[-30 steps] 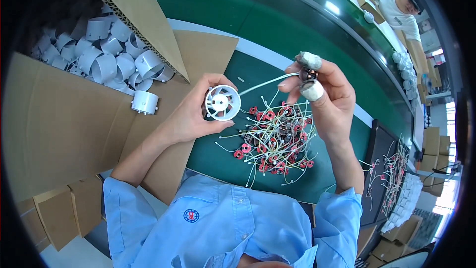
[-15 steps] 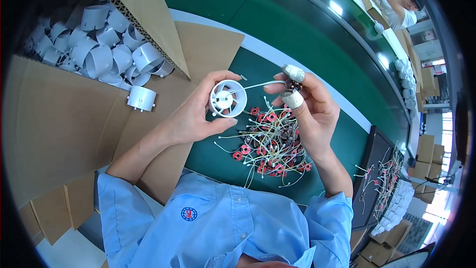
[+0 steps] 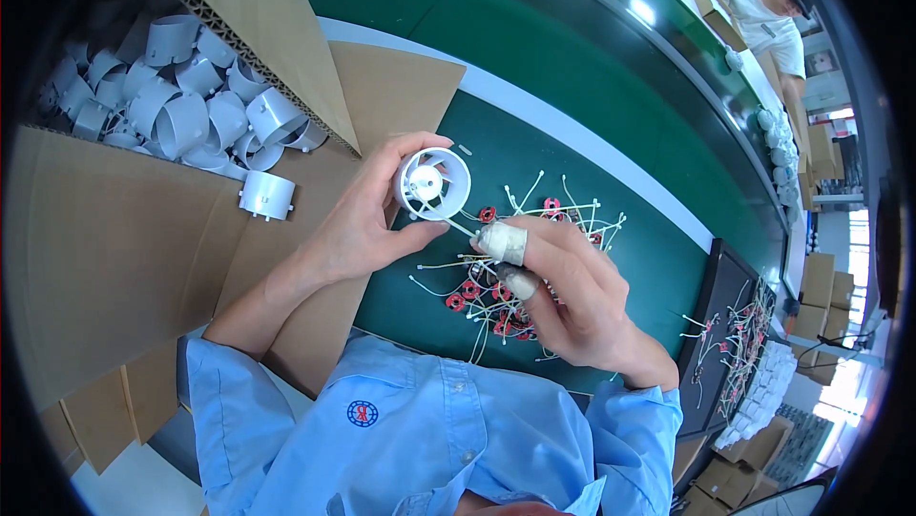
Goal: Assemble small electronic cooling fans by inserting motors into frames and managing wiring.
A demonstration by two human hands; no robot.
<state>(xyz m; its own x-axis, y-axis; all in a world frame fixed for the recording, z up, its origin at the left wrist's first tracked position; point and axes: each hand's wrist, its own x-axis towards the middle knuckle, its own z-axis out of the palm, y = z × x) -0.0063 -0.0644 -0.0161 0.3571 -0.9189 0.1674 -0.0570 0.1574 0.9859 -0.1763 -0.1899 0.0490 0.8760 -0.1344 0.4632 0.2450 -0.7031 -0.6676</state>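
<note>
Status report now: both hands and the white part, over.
Left hand grips white round housing. Right hand pinches its white wire, fingertips taped. Pile of wired red coils under right hand.

Factory assembly line — green conveyor belt, cartons.

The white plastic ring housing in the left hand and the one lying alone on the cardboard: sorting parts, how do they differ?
The held white ring housing faces the camera, showing hub and spokes; the lone white housing lies sideways on the cardboard flap, untouched. The left hand grips the first. Both are white, round.
</note>
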